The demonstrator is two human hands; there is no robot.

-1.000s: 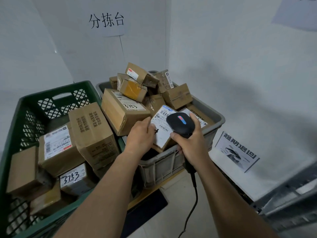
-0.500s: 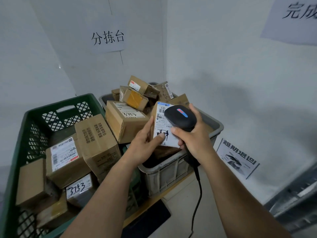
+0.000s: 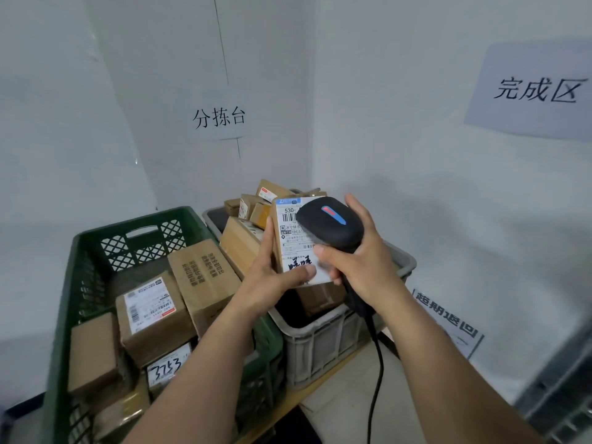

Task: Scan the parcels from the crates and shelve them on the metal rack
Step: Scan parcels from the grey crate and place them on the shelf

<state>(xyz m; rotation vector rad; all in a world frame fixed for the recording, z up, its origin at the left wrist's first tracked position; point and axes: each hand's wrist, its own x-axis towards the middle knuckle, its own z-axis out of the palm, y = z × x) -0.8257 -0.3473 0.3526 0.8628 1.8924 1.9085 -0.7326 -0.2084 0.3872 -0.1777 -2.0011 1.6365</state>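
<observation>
Head view | left grip (image 3: 272, 277) clamped on small labelled parcel (image 3: 293, 241), thumb on label, held upright over grey crate (image 3: 407, 262) | right grip (image 3: 362, 267) wrapped round black scanner (image 3: 330, 224), head close against the label | green crate (image 3: 69, 299) of cardboard boxes just beside it, at left

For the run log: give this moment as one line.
phase: scan | left hand: holds parcel | right hand: holds scanner at parcel | parcel: above grey crate | shelving: not yet
</observation>
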